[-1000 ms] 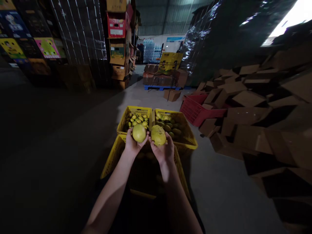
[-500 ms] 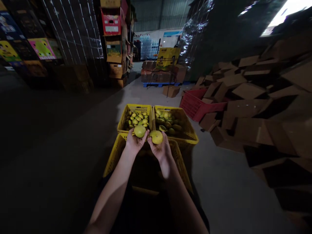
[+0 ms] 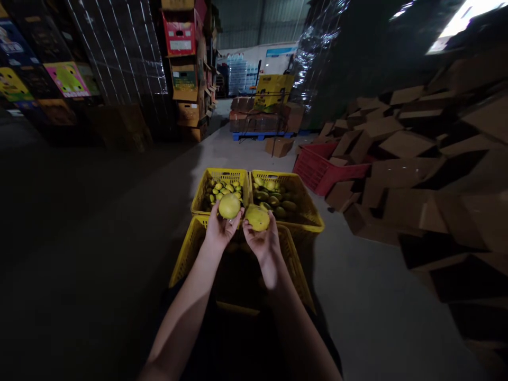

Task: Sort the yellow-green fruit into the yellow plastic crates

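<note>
Got my left hand [image 3: 217, 232] cupped round a yellow-green fruit [image 3: 229, 206] and my right hand [image 3: 265, 241] gripping a blemished yellow fruit [image 3: 257, 217], both held up near the far rim of the near yellow crate [image 3: 186, 250]. Past that, the left yellow crate [image 3: 198, 193] and right yellow crate [image 3: 308, 207] sit side by side with more fruit, but the near one's too dark inside to make out.

Dim overall. High to the right of the red crate [image 3: 311, 172], a white patch [image 3: 462, 24] burns out; behind the crate, plastic wrap [image 3: 311, 74] glares. Left of it, shadow cuts across the floor [image 3: 226, 153]; nearer, the front yellow crate's [image 3: 184, 253] inside is nearly black. Right of it, cardboard boxes [image 3: 408, 144] stretch toward the edge.
</note>
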The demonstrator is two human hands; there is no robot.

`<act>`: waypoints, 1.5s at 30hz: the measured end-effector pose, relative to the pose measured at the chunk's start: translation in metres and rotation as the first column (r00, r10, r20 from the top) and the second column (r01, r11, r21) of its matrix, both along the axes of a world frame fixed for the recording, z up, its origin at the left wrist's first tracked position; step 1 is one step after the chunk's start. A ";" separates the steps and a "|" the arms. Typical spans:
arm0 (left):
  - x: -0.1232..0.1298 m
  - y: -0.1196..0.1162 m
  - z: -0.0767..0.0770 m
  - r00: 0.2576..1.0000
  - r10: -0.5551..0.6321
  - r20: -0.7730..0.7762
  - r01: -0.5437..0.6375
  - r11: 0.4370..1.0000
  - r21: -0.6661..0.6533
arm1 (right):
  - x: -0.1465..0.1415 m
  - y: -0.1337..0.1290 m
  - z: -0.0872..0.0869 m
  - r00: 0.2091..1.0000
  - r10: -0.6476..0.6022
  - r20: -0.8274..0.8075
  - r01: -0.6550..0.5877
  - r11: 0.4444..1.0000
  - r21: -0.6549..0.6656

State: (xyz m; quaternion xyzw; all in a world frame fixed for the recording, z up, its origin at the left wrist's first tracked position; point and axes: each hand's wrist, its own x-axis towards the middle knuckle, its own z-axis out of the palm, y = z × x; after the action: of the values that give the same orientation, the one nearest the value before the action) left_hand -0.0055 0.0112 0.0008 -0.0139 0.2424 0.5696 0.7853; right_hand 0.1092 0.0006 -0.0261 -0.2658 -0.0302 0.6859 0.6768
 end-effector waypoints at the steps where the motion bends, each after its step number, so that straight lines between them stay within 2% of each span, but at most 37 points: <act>1: 0.000 0.000 0.000 1.000 0.010 0.015 -0.011 1.000 0.012 | 0.000 0.000 0.001 1.000 -0.014 -0.009 0.014 1.000 0.024; 8: -0.003 0.001 -0.004 0.977 0.052 0.206 -0.074 0.992 0.100 | 0.002 -0.002 0.010 0.980 -0.021 -0.199 0.051 0.987 0.151; 13: -0.006 -0.001 -0.001 0.968 0.156 0.195 -0.189 0.968 0.166 | 0.005 -0.005 0.010 0.962 0.008 -0.274 0.047 0.980 0.194; 16: -0.004 -0.004 0.002 0.960 0.228 0.159 -0.253 0.954 0.158 | 0.002 -0.008 0.012 0.970 0.019 -0.242 0.021 0.987 0.159; 22: 0.000 -0.007 -0.003 0.982 0.153 0.110 -0.172 0.966 0.195 | -0.004 -0.012 0.017 0.993 0.070 -0.095 -0.056 0.988 0.145; 25: 0.000 -0.006 -0.008 0.979 0.169 0.110 -0.187 0.966 0.179 | -0.006 -0.012 0.014 0.996 0.075 -0.055 -0.065 0.983 0.174; 29: 0.000 -0.003 -0.013 0.971 0.218 0.097 -0.228 0.967 0.112 | -0.010 -0.009 0.008 0.999 0.037 -0.037 -0.031 0.986 0.166; 33: 0.000 -0.001 -0.011 0.961 0.263 0.088 -0.265 0.964 0.010 | -0.011 -0.007 0.004 0.998 0.049 -0.031 -0.044 0.988 0.146; 36: -0.001 -0.002 -0.010 0.953 0.292 0.076 -0.293 0.956 -0.004 | -0.005 -0.005 0.001 0.996 0.072 -0.044 -0.065 0.987 0.146; 40: -0.007 -0.007 -0.012 0.967 0.239 0.091 -0.241 0.970 0.008 | 0.016 0.002 -0.007 0.990 0.008 -0.142 0.007 0.994 0.110; 45: -0.021 -0.012 -0.023 0.995 0.036 0.093 -0.030 0.998 -0.059 | 0.058 0.010 -0.023 0.982 -0.043 -0.183 0.065 0.991 0.114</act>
State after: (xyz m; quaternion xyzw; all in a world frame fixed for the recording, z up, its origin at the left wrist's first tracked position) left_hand -0.0268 -0.0005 -0.0218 -0.0672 0.2212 0.5739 0.7856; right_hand 0.1669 0.0107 -0.0487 -0.1624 -0.0028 0.6853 0.7099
